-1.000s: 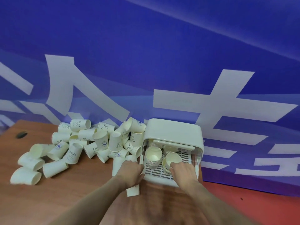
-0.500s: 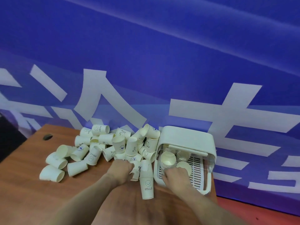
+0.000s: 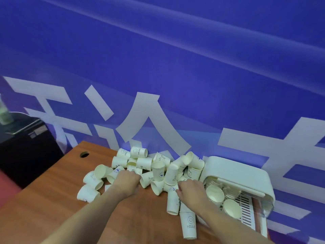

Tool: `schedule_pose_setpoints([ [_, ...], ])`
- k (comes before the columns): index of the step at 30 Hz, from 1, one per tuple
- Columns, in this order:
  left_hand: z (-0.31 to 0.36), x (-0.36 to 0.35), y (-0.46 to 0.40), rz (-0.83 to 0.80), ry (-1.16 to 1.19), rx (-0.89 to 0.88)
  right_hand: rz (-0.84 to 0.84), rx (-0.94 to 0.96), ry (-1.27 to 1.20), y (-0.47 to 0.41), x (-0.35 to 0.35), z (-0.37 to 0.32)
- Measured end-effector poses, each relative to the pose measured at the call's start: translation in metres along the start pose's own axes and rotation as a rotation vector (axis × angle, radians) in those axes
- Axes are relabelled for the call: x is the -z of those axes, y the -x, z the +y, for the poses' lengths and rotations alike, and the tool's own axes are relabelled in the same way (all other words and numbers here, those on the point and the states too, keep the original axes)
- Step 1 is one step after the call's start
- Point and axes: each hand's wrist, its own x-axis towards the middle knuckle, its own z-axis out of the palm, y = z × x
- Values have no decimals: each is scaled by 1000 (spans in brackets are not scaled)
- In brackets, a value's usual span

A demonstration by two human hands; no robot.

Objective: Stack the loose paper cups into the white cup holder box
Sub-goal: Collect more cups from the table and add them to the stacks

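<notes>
Several loose paper cups point(image 3: 159, 170) lie heaped on the wooden table against the blue wall. The white cup holder box point(image 3: 233, 171) stands to the right of the heap, its front open. Two stacks of cups point(image 3: 215, 193) lie inside on its slotted tray. My left hand point(image 3: 127, 180) is knuckles-up in the left part of the heap, its fingers hidden among cups. My right hand point(image 3: 190, 191) is just left of the box, fingers curled round a lying cup point(image 3: 173, 201). A cup marked HELLO point(image 3: 189, 224) lies in front of it.
The wooden table point(image 3: 52, 199) has a round cable hole point(image 3: 84, 154) near its back left corner. A black cabinet point(image 3: 26, 150) stands left of the table. The blue banner wall point(image 3: 175, 67) rises directly behind the heap and the box.
My right hand has left the box and now lies on a cup at the heap's right edge. My left hand has shifted left, deeper into the heap. The camera has turned left.
</notes>
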Motion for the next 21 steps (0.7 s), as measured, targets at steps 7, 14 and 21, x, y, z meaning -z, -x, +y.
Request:
schedule_pose_setpoints([
  [7,-3,-25,-47,-14,64,-39,-90,-43,29,-34,-13,-9],
  [14,11,-38,-109,16,162,-55,-140,-179,145,-87,-3,27],
  [21,19,-52,-150,-29,128,-83,-211,-211,301,-115,-8,59],
])
